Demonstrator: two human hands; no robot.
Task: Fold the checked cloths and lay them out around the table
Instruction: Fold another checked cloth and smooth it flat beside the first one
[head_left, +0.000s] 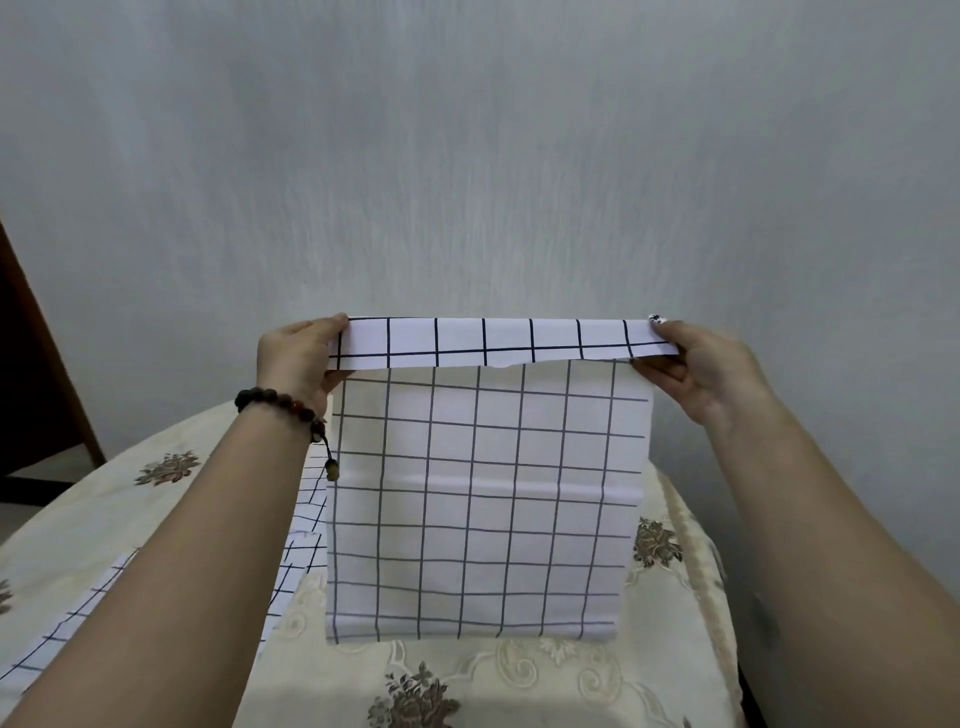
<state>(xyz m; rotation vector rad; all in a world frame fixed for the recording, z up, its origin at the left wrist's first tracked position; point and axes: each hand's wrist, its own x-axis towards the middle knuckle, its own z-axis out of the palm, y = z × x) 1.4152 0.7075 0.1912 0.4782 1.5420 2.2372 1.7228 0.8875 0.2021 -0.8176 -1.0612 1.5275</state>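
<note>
A white cloth with a dark checked grid (483, 499) hangs upright in the air in front of me, over the table. Its top edge is folded over toward me in a narrow strip. My left hand (298, 358), with a bead bracelet at the wrist, pinches the cloth's top left corner. The top right corner is pinched in my right hand (701, 369). The cloth's lower edge hangs just above the tablecloth. More checked cloth (291, 561) lies flat on the table to the left, partly hidden under my left forearm.
The round table wears a cream tablecloth (519, 686) with brown flower patterns. A grey-white wall (467, 156) stands close behind the table. A dark wooden door frame (36, 374) rises at the far left.
</note>
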